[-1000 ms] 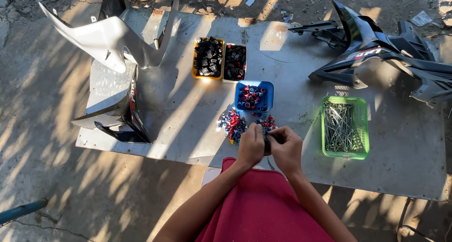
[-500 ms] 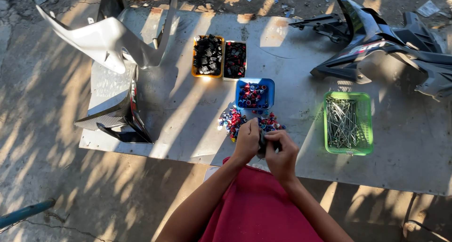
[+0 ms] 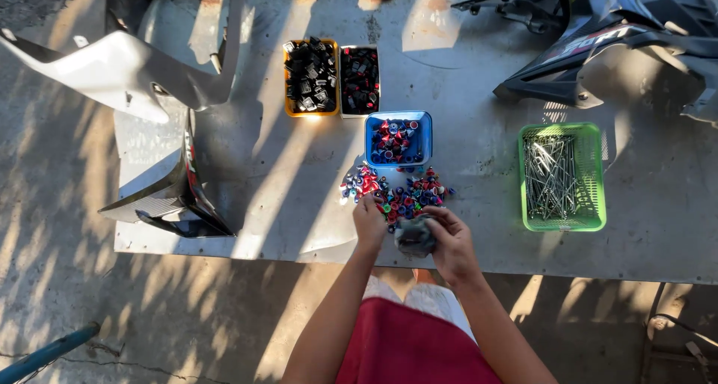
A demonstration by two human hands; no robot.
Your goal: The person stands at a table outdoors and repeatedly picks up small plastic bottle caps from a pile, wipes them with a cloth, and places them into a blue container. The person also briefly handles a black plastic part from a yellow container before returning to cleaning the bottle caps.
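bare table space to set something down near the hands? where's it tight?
Free: the table between the blue tray and green basket, and the patch left of the left hand, toward the dark fairing panel. Crowded: the loose coloured caps just ahead of both hands; right hand holds a dark object.

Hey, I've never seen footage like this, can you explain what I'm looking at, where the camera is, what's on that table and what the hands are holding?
This is one picture from a camera worn on a person's head, looking down at their own two bare hands; no machine is involved. The left hand reaches into a loose pile of small red and blue parts on the grey metal table. The right hand grips a small dark grey object, too blurred to identify. Behind the pile stand a blue tray of similar parts, an orange tray of black pieces and a green basket of long metal pins. Motorcycle body panels lie on both sides.
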